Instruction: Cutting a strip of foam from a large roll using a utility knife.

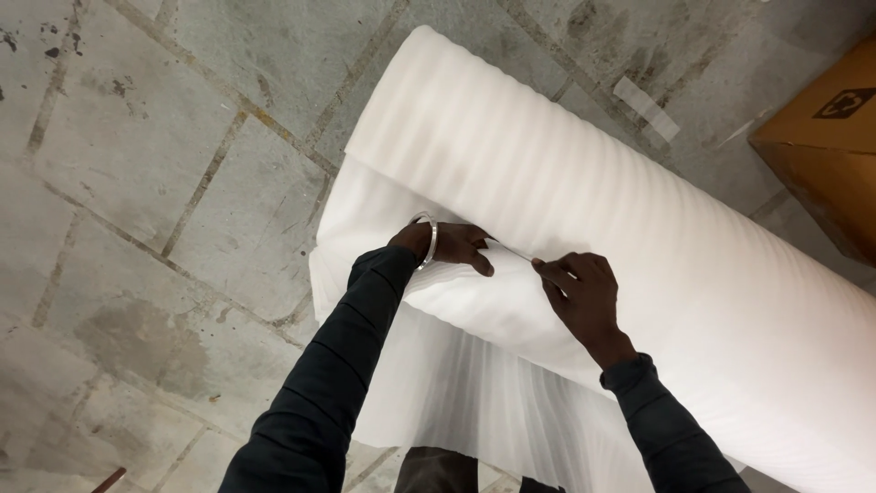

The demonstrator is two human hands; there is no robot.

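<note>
Centrally, a large white foam roll (584,201) lying on the stone floor (137,183) is being cut: its sheet is being pressed flat by the left hand (449,245), while a thin blade (511,251) is being pinched by the right hand (584,290). Steady sheet tension is probably called for next.

Dark ribbed sleeves (328,383), silver wrist bangle (431,239)

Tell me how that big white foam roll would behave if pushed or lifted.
The foam roll is round and lies on its side on the floor, so it would probably roll. Its loose sheet hangs in folds, likely floppy. Thin foam suggests light for its bulk.
</note>
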